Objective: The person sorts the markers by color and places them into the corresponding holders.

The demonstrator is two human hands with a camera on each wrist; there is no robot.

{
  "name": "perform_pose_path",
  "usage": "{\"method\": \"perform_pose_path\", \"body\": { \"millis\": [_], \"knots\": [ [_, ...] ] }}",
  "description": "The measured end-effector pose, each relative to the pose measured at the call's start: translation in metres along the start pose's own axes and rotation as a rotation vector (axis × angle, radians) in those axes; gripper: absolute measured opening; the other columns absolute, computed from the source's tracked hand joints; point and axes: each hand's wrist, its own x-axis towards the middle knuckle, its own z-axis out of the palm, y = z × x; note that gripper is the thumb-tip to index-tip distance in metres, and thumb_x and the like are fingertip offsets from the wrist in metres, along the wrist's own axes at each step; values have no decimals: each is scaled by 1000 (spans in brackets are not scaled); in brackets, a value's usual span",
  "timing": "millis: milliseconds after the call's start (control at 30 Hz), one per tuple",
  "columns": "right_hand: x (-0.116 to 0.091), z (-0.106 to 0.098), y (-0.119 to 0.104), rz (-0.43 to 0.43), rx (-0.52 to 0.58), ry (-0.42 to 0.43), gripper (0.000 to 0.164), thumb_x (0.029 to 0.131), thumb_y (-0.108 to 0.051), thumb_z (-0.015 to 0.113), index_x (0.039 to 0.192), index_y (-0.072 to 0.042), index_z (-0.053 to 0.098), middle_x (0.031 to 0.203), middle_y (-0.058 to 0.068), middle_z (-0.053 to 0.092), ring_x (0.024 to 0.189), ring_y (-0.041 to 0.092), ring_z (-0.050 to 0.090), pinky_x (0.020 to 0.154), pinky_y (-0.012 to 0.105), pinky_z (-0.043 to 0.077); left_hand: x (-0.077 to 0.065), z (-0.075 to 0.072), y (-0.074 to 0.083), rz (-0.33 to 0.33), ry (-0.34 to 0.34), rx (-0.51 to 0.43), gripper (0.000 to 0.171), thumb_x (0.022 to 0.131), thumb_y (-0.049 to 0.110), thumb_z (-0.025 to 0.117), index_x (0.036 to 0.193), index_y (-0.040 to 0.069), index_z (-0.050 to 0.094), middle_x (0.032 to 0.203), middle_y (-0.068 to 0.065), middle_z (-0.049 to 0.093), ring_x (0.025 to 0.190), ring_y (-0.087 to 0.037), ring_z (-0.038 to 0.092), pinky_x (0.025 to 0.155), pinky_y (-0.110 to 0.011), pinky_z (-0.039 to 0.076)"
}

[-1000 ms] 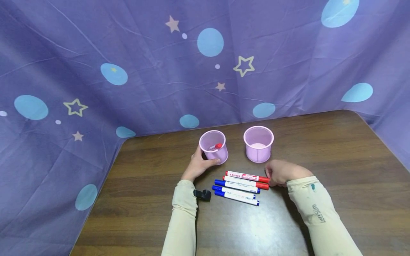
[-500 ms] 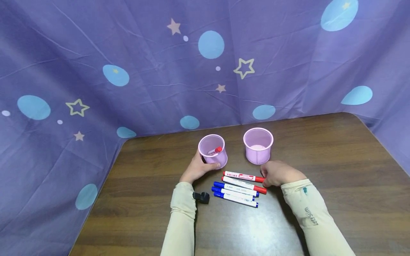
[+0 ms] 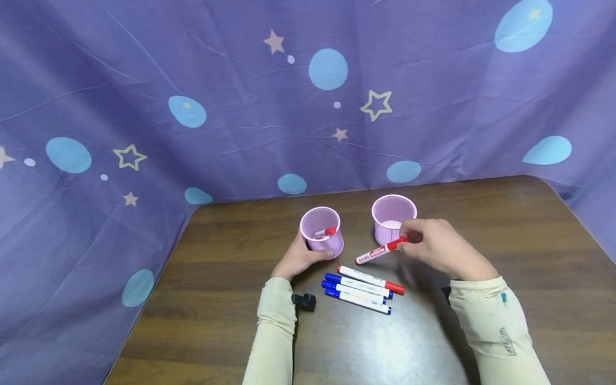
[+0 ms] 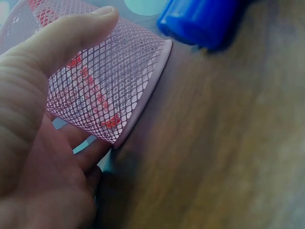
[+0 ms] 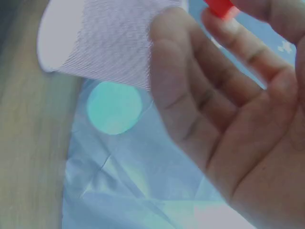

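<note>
My left hand [image 3: 297, 259] grips a pink mesh pen cup [image 3: 332, 246] from its left side, thumb across the front. Inside that cup lies a red-capped marker [image 3: 325, 232], its red print showing through the mesh in the left wrist view. My right hand [image 3: 443, 247] pinches another red marker [image 3: 380, 251] by its capped end, the body slanting down to the left above the table. Behind the right fingers stands a second pink cup [image 3: 385, 233], partly covered by them. One red marker [image 3: 368, 277] and several blue markers [image 3: 358, 301] lie side by side in front of the cups.
The brown wooden table [image 3: 231, 326] ends at a purple curtain [image 3: 240, 149] with stars and blue dots. A black camera mount [image 3: 304, 302] sticks out from the left wrist near the blue caps.
My right hand has taken the rearmost red marker from the row and raised it toward the right cup. The left hand keeps its hold on the left cup.
</note>
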Motion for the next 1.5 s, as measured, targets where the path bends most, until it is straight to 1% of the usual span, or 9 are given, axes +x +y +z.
{"method": "perform_pose_path", "body": {
  "millis": [233,367,467,633,767,1000,1200,1333,1500],
  "knots": [
    [1,-6,-19,-12,148,215,13,86,-4,74,93,-11,66,77,-4,66,71,14,61,65,26,51,-4,2,3,1,-8,-23,95,72,7,90,149,8,35,138,-13,54,128,-26,50,112,-42,34],
    [4,-3,-28,-49,207,386,16,86,-2,77,96,-8,67,80,-2,67,69,12,61,63,17,48,-8,2,3,3,-20,-30,94,73,9,89,149,6,34,139,-14,53,129,-28,49,112,-45,34],
    [6,0,-36,-79,271,484,17,85,-1,79,99,-6,69,81,0,69,68,9,60,62,15,46,-12,1,4,-5,-22,-23,94,74,11,90,150,5,34,140,-15,52,130,-29,48,112,-46,33],
    [15,10,-47,-120,363,550,17,87,0,77,101,-6,70,83,0,71,69,6,61,64,15,49,-15,-2,6,-20,-24,-50,96,74,7,89,151,6,33,141,-15,51,131,-30,47,113,-46,31],
    [22,22,-54,-141,344,558,18,86,0,77,101,-7,70,82,-1,70,72,9,63,67,16,50,-14,-3,6,-21,-39,-48,95,74,7,89,152,8,33,142,-15,51,129,-30,48,112,-47,32],
    [34,43,-58,-224,288,497,20,84,2,79,101,-5,70,86,0,70,75,12,63,65,17,51,-12,-4,3,-27,-40,-51,93,73,11,90,149,10,35,139,-11,52,127,-26,50,111,-43,35],
    [38,54,-59,-300,244,473,22,83,3,79,101,-4,68,84,1,69,69,12,62,60,29,54,-12,-3,2,-29,-49,-64,97,73,10,89,151,7,32,142,-13,51,129,-27,49,112,-43,33],
    [39,61,-61,-292,200,433,21,84,2,79,102,-6,69,84,1,68,66,13,59,58,34,53,-12,-3,1,-15,-58,-80,97,74,10,89,152,6,32,143,-15,50,131,-29,47,113,-45,32],
    [42,68,-63,-265,138,378,21,86,-1,79,105,-6,70,90,2,70,72,14,61,64,35,54,-11,-5,1,-18,-53,-61,97,73,13,90,151,9,33,142,-10,51,130,-24,48,113,-43,33]
  ]
}}
